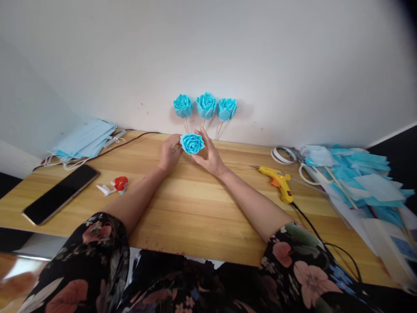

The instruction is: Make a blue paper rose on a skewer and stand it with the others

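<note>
A blue handmade rose faces up toward me above the wooden table. My left hand grips it from the left, with its fingertips partly hidden behind the petals. On the other side, my right hand curves around the bloom, thumb below and fingers above. The stem of this rose is out of sight. Behind my hands, three similar roses on thin sticks lean against the white wall: a left rose, a middle rose and a right rose.
Face masks, a phone and a small red-and-white item lie to the left. Rightward are a yellow glue gun with a black cord, tape rolls, scissors and cut blue pieces.
</note>
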A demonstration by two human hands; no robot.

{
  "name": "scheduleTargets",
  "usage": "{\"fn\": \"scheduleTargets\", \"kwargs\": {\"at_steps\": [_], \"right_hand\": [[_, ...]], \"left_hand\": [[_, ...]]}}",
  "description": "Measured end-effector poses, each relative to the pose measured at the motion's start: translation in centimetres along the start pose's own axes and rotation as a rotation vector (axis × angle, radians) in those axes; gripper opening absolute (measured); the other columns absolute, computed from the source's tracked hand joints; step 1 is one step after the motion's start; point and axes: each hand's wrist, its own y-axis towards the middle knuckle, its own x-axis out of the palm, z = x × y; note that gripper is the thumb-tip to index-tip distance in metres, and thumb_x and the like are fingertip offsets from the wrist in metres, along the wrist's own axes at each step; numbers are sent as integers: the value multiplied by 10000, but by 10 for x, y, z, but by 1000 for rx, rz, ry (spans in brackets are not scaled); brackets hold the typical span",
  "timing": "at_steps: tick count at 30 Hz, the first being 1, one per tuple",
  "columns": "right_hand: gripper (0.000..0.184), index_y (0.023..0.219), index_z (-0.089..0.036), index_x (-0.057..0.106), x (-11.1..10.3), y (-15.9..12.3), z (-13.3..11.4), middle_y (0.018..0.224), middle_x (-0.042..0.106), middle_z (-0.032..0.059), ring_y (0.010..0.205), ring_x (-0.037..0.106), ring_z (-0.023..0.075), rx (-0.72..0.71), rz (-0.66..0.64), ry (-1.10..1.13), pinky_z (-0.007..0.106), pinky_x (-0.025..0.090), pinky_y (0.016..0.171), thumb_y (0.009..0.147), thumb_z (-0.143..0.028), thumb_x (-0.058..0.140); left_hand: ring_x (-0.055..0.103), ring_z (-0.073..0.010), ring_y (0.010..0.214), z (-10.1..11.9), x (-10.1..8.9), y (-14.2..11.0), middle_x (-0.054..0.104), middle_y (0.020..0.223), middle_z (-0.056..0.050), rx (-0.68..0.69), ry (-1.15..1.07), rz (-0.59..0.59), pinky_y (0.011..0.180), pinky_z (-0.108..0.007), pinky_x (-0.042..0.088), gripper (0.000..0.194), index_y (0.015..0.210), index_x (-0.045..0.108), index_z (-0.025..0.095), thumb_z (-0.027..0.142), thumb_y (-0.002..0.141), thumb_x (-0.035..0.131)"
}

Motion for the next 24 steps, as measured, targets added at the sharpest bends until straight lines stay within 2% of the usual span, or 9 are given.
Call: {"fn": "scheduleTargets", "kwargs": {"at_steps": [5, 8, 11, 15, 18, 22, 24], "right_hand": [[1048, 1661, -257, 168, 2, 1, -3, 1638, 448, 160, 1533, 421, 320, 19, -29, 74, 531, 420, 1223, 857, -655, 709], [928, 1603, -267, 319, 2, 2, -3, 1577, 524, 148, 1492, 473, 320, 8, -1, 32, 541, 413, 1228, 864, -696, 678], [783, 1464, -270, 502, 1, 2, -3, 1484, 602, 131, 1437, 525, 309, -31, 45, -36, 518, 406, 1241, 862, -754, 631], [747, 1336, -273, 587, 1, 3, -2, 1366, 664, 126, 1360, 577, 313, -52, 94, -53, 506, 448, 1202, 809, -798, 658], [780, 1328, -273, 587, 3, 3, 3, 1347, 667, 127, 1349, 578, 329, -90, 115, 23, 522, 440, 1196, 754, -782, 730], [989, 1489, -279, 463, 5, 2, 9, 1501, 570, 150, 1434, 508, 360, -85, 82, 87, 565, 388, 1229, 694, -768, 791], [1026, 1545, -287, 400, 5, 1, 10, 1541, 544, 148, 1462, 484, 360, -79, 64, 77, 575, 368, 1243, 715, -737, 800]], "left_hand": [[678, -195, 880, 9, 5, -2, 751, 941, -65, 31, -44, -88, 842, -321, 543, 148, 848, 684, 189, 233, 910, 557], [688, -201, 915, 12, 6, -2, 757, 951, -64, 41, -67, -110, 867, -327, 542, 144, 838, 679, 196, 207, 908, 553], [686, -199, 900, 12, 7, -2, 758, 944, -67, 41, -77, -110, 849, -324, 540, 135, 834, 678, 189, 195, 897, 559], [663, -179, 823, 11, 9, -3, 742, 898, -60, 34, -82, -100, 769, -296, 529, 98, 868, 691, 175, 195, 876, 595], [662, -169, 811, 11, 9, -3, 740, 881, -52, 29, -81, -85, 754, -281, 523, 94, 861, 689, 173, 187, 870, 597], [668, -165, 821, 8, 5, -1, 752, 881, -45, 27, -64, -46, 784, -278, 520, 150, 846, 702, 177, 165, 871, 555], [667, -164, 813, 6, 3, 1, 754, 874, -40, 23, -53, -29, 775, -275, 515, 167, 848, 710, 179, 154, 861, 545]]}}
